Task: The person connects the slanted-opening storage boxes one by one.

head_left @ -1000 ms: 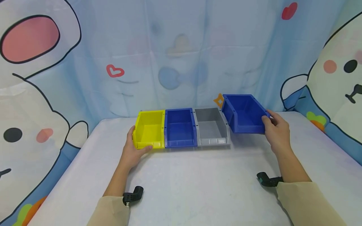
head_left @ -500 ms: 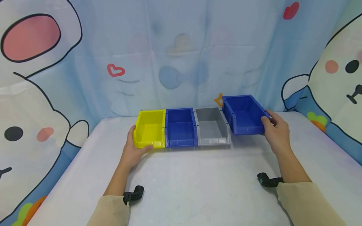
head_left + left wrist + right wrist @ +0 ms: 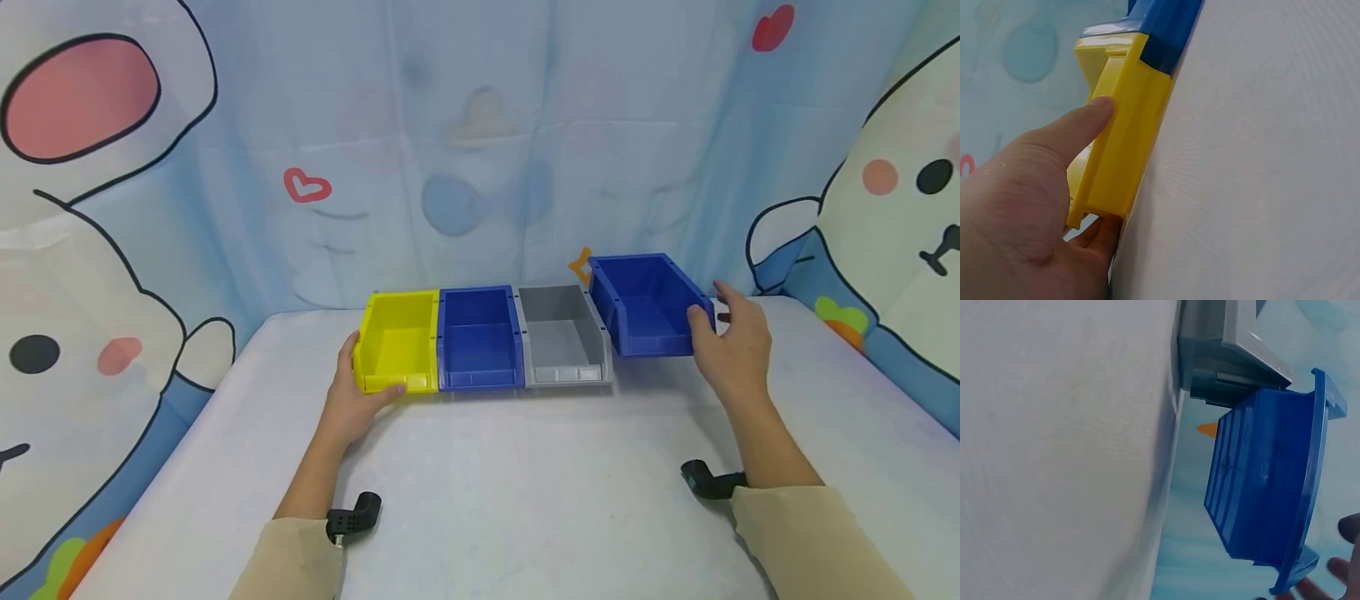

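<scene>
Three storage bins stand joined in a row: a yellow bin (image 3: 397, 340) at the left, a blue bin (image 3: 480, 342) and a grey bin (image 3: 558, 329). My left hand (image 3: 356, 402) holds the yellow bin at its left end, thumb on the front lip (image 3: 1116, 119) and fingers by its side. A second blue bin (image 3: 647, 302) hangs at the grey bin's right side, higher and tilted; the right wrist view shows its base off the table. My right hand (image 3: 733, 343) is beside this bin's right edge, fingers spread and apart from it, thumb overlapping the front corner.
The bins stand toward the back of a white-covered table (image 3: 540, 500). Close behind them hangs a blue curtain (image 3: 480, 167) with cartoon prints. A black wrist camera (image 3: 352, 517) sits on each wrist.
My right hand has loosened from the right blue bin, its fingers lifting off the side. That bin sits slightly lower than before and stays up beside the grey one. My left hand keeps its hold.
</scene>
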Demonstrator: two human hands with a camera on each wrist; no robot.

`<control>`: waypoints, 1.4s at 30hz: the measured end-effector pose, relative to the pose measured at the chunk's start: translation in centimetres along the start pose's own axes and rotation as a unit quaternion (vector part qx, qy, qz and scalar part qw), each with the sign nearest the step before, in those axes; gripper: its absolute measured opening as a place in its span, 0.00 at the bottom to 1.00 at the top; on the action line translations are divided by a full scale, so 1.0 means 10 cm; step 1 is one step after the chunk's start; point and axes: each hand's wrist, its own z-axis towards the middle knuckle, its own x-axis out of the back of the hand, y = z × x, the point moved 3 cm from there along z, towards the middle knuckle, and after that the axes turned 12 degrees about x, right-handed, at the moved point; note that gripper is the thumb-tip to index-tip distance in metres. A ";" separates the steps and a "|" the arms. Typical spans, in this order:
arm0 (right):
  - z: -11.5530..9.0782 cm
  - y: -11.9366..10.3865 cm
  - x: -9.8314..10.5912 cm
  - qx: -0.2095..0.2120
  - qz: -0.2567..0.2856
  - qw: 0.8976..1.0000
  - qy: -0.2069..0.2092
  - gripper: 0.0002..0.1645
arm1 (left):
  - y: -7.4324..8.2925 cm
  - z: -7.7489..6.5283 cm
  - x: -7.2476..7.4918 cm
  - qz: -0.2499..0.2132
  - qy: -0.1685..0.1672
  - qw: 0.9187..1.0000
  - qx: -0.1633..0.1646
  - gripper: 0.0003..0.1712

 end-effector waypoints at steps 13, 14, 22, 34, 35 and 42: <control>-0.10 -0.43 -0.19 0.218 -0.013 0.972 -0.090 0.39 | 0.00 0.02 0.00 0.004 0.000 1.000 0.001 0.66; -0.11 -0.43 -0.21 0.221 -0.012 0.969 -0.113 0.40 | 0.00 0.02 0.00 0.004 -0.001 1.000 0.001 0.66; -0.14 -0.46 -0.30 0.254 -0.039 0.946 -0.196 0.45 | 0.00 0.02 0.00 0.004 0.000 1.000 -0.001 0.66; -0.13 -0.46 -0.33 0.247 -0.039 0.940 -0.231 0.47 | 0.00 0.02 0.00 0.001 -0.002 1.000 0.004 0.66; -0.13 -0.46 -0.33 0.246 -0.039 0.940 -0.234 0.47 | 0.00 0.02 0.00 0.000 -0.002 1.000 0.003 0.66; -0.12 -0.46 -0.34 0.232 -0.048 0.937 -0.257 0.48 | -0.01 0.02 0.00 0.000 0.000 1.000 -0.001 0.66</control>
